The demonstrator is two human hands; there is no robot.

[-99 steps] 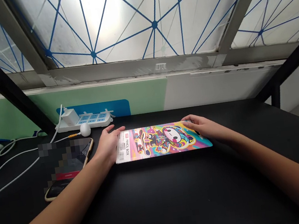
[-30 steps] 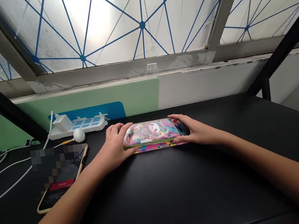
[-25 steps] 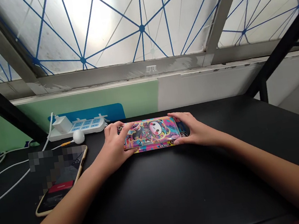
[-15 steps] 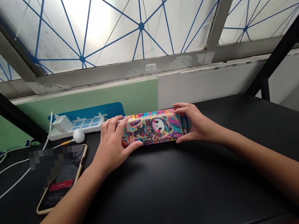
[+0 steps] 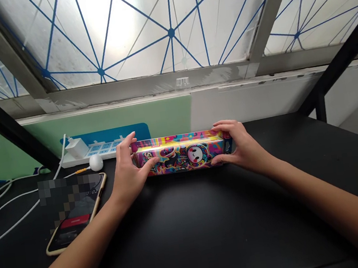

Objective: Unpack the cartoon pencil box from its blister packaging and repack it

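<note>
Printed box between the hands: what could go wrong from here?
The printed box is gripped only near its ends by the left hand and right hand, so it might tip if one loosens. The phone lies right by the left forearm, so a leftward sweep could knock it.

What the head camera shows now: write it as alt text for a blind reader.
A person's left hand and right hand hold a colorful box by its two ends at a black table. A phone lies to the left, with a white power strip behind it; a blue-lined window fills the top.
</note>
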